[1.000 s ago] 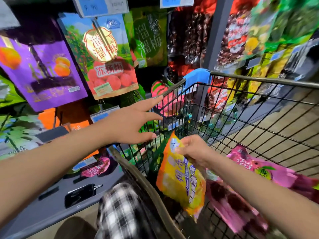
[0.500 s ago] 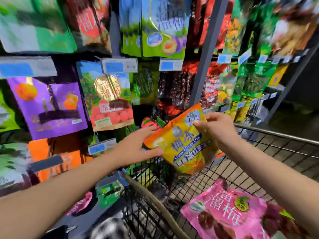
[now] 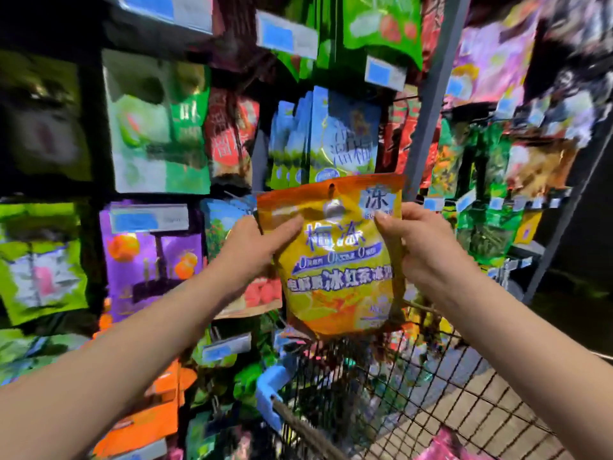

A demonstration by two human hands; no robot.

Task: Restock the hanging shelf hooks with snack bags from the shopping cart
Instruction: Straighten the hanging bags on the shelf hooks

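Observation:
An orange-yellow snack bag with blue lettering and a small hang hole at its top is held upright in front of the hanging shelf. My left hand grips its left upper edge, thumb on the front. My right hand grips its right upper edge the same way. The wire shopping cart is below the bag, with a pink bag at its bottom right corner. Blue-green hanging bags are right behind the held bag's top.
Rows of hanging snack bags fill the shelf: purple, green-white, red. Blue price tags stick out on hook ends. A grey upright post divides the shelf bays. Tiled floor shows through the cart.
The bag rose out of the cart and turned upright; my left hand took hold of its left edge. My view tilted up toward the higher hooks.

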